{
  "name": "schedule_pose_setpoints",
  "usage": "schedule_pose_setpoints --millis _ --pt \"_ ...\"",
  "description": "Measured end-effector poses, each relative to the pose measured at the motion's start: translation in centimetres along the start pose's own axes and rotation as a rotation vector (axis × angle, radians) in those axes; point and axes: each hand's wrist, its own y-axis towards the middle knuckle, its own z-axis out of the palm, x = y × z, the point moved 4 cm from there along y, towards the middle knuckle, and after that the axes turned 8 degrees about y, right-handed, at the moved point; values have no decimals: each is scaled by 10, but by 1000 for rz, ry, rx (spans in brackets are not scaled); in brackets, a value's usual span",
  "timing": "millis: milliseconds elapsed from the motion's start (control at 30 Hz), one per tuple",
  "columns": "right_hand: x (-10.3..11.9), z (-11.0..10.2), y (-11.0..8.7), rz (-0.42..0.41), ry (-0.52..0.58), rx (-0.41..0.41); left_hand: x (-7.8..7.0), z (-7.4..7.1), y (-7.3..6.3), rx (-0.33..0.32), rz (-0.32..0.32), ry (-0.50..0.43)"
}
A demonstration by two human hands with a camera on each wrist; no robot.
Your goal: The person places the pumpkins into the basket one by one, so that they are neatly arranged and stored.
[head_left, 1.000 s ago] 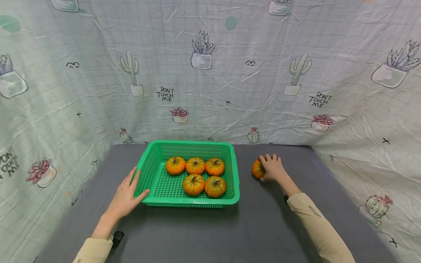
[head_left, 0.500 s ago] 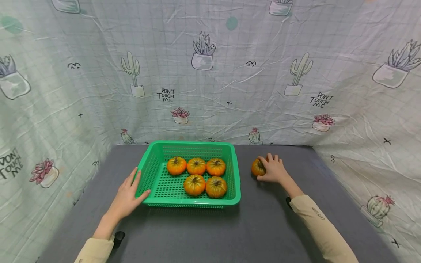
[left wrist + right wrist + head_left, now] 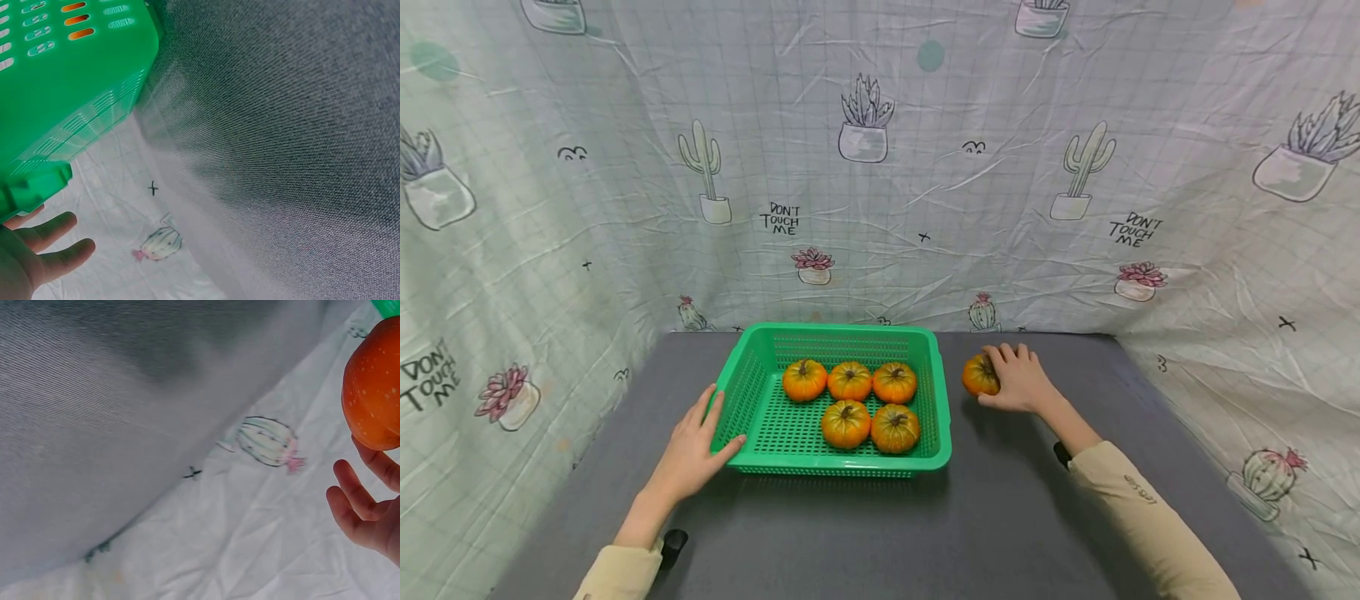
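Note:
A green plastic basket (image 3: 835,461) stands on the table with several small orange pumpkins (image 3: 847,424) in its middle and right part. At its left front corner my left hand (image 3: 688,454) rests against the rim, thumb and fingers spread; in the left wrist view the fingers (image 3: 65,257) reach out beside the rim. To the right of the basket, my right hand (image 3: 1018,381) grips another small orange pumpkin (image 3: 981,375) between thumb and fingers. In the right wrist view this pumpkin (image 3: 374,387) is held above the table, its smooth underside showing.
A dark grey cloth covers the table (image 3: 850,542). Behind and at both sides hangs a pale curtain (image 3: 880,233) printed with cacti and potted plants. The basket's right wall stands between the held pumpkin and the other pumpkins.
My right hand has taken the pumpkin up off the table and moved it slightly left towards the basket. My left hand stays at the basket's corner.

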Motion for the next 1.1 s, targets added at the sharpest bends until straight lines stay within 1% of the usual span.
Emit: schedule_pose_setpoints --millis 300,600,900,1100 --pt "30 -26 2 -85 15 -34 0 1 -1 -4 1 -1" --pt "64 -47 9 -155 53 1 2 2 -2 9 -11 -1" --pt "98 -52 16 -236 50 25 1 2 1 8 -6 5" --pt "121 -53 23 -320 38 28 1 2 1 13 -7 9"
